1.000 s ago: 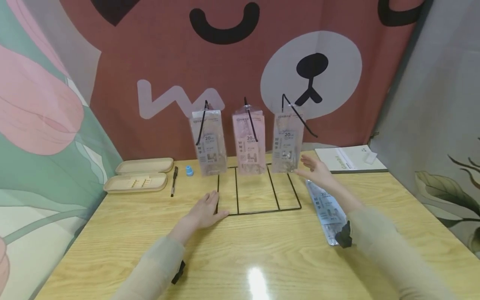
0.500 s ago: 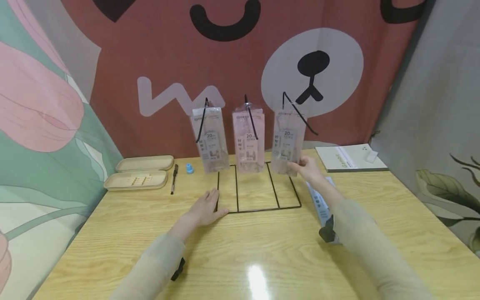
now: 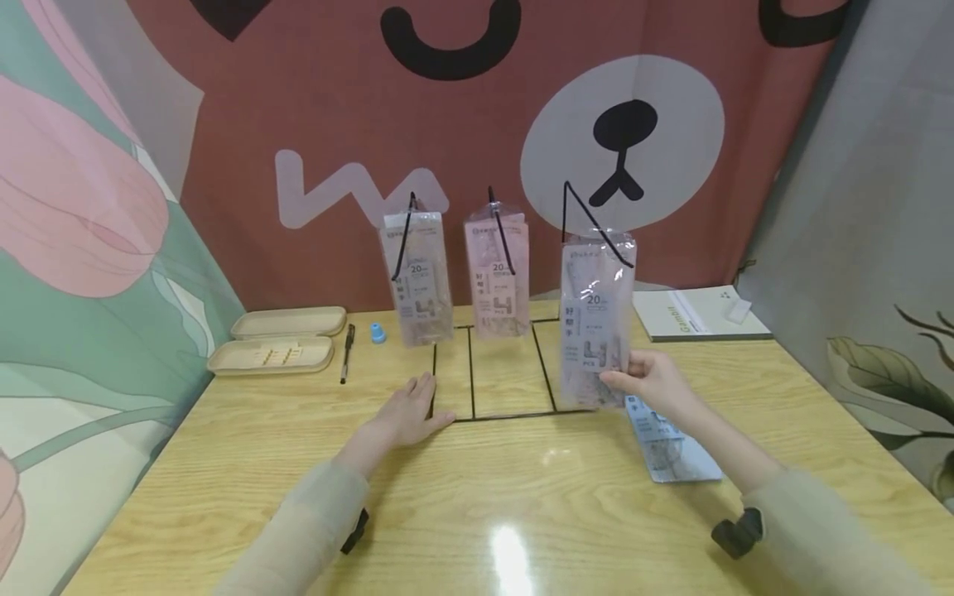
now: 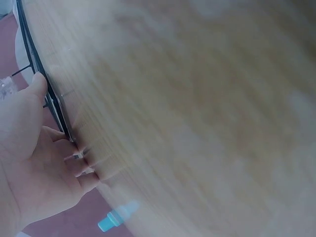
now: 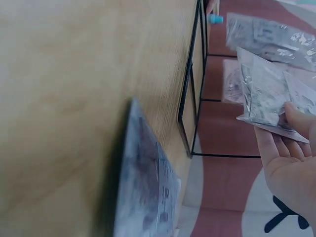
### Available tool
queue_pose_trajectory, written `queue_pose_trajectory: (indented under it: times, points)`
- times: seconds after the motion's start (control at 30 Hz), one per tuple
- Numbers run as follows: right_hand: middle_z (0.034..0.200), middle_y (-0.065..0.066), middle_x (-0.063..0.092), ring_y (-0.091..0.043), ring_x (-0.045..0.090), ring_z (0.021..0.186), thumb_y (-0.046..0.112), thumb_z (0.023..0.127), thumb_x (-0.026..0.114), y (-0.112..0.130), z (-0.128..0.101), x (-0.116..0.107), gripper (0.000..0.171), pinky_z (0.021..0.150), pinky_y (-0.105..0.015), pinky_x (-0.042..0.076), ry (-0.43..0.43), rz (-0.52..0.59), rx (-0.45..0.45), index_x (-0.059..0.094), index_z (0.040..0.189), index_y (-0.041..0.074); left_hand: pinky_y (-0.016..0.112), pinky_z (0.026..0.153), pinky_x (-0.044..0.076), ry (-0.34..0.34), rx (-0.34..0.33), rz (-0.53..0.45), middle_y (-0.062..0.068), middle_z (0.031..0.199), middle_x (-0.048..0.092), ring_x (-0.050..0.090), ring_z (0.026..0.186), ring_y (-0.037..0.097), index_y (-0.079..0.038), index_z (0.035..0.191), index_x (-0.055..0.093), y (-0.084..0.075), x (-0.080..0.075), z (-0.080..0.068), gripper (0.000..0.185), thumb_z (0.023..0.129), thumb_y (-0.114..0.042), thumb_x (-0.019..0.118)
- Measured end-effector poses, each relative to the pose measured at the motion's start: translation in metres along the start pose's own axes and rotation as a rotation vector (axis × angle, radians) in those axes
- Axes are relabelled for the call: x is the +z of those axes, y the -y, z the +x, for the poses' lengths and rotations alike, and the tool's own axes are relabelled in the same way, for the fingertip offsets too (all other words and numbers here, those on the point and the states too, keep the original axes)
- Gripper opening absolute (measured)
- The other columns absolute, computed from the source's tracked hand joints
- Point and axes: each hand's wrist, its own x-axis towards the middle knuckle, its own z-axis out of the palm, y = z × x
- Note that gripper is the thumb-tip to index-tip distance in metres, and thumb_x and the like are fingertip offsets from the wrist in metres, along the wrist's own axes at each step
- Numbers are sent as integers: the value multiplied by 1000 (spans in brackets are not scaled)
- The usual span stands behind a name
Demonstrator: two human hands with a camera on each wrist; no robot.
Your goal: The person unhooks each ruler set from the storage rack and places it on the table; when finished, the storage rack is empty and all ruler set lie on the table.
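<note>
A black wire rack [image 3: 514, 415] stands on the wooden table, its three hooks rising at the back. My left hand [image 3: 405, 415] rests with extended fingers on its front left corner. My right hand [image 3: 662, 386] pinches a pale lilac plastic packet [image 3: 592, 319] near its lower right edge, thumb on the front and fingers behind. The packet's top overlaps the front end of the right hook [image 3: 596, 222]. A grey-white packet [image 3: 417, 281] hangs from the left hook and a pink packet [image 3: 497, 281] from the middle one. Partly hidden behind my right hand, a blue packet [image 3: 674, 457] lies on the table.
At the back left are an opened beige case [image 3: 272, 356], a black pen [image 3: 348, 352] and a small light-blue cap-like piece [image 3: 378, 334]. A notebook [image 3: 681, 319] with a small clear piece [image 3: 738, 311] on it lies back right. A printed curtain [image 3: 335, 108] hangs behind.
My right hand has reached the lilac packet, gripped it and drawn it forward and down along the right hook to its front end. My left hand has stayed on the rack.
</note>
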Motion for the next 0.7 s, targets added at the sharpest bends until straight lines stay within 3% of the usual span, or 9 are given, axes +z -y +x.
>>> queue_pose_trajectory:
  times: [0.13,0.27,0.4,0.57,0.63,0.7]
  points:
    - [105,-19,70,-19,70,91,27,89,65,5,-30,-8,43,82,-40,57,56,-20,23,61,118,-4,51,119,15,5,-10,3,20,157,11,12,144,41,3,149,12,0,1,-1,81,96,-50,43]
    - [101,-17,71,-7,69,85,19,88,65,5,-57,-16,38,75,-27,57,75,-21,-14,62,114,-8,50,119,14,12,-14,2,20,157,11,11,144,40,2,149,11,0,1,-1,81,96,-50,43]
    - [95,2,74,-1,68,83,13,88,65,2,-79,-28,31,73,-19,54,59,-23,-42,63,110,-8,50,119,15,19,-13,5,20,157,10,11,144,40,3,149,11,0,1,0,81,96,-50,43]
    - [95,20,71,1,67,85,11,89,63,-10,-97,-54,24,74,-15,49,1,-67,-10,66,111,1,50,119,15,15,-11,18,20,157,10,11,144,40,3,149,12,1,-1,0,81,96,-50,42]
    - [97,22,70,4,65,86,12,90,62,-20,-102,-69,27,72,-16,49,-38,-115,9,65,115,3,51,119,15,8,-7,16,21,157,11,12,144,41,4,149,12,1,-1,1,81,96,-50,43]
    - [99,19,70,8,62,85,18,91,62,-29,-105,-85,33,80,-34,54,-81,-166,57,61,121,3,50,119,15,8,-7,19,20,157,11,12,144,41,3,149,12,0,-1,1,81,96,-50,43]
